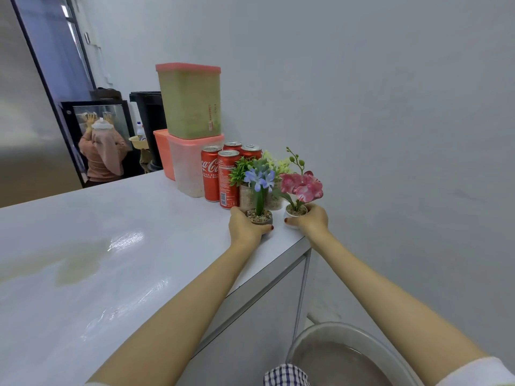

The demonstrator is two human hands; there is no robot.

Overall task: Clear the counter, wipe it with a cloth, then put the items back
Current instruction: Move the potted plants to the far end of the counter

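Spreading out toward nine o'clock, the white counter [111,232] is glossy, hard and flat, with a dull yellowish smear [78,271] on its sheen, so small things will likely slide on it rather than catch. At its twelve o'clock end a tall, boxy, pink-lidded container [189,101] of green-tinted plastic stands on a frosted tub [189,162]. Filled as it looks, the upper box is probably the heaviest piece and is best taken by both side walls, one box at a time. Just at three o'clock of the tub stand four red cola cans [211,176], smooth rigid metal cylinders, probably full and easy to wrap round the middle. Nearest the counter's corner, at about one o'clock from the person, sit two little artificial plants. The left hand [245,227] curls thumb and fingers round the blue-flowered grey pot [260,217], topped with pebbles. The right hand [312,220] does likewise round the pink-flowered, rounded white pot [296,211]. Both pots appear to rest on the counter, just beside each other. They look light but top-heavy and soft above, so a low grip on the pot wall suits them, kept upright.
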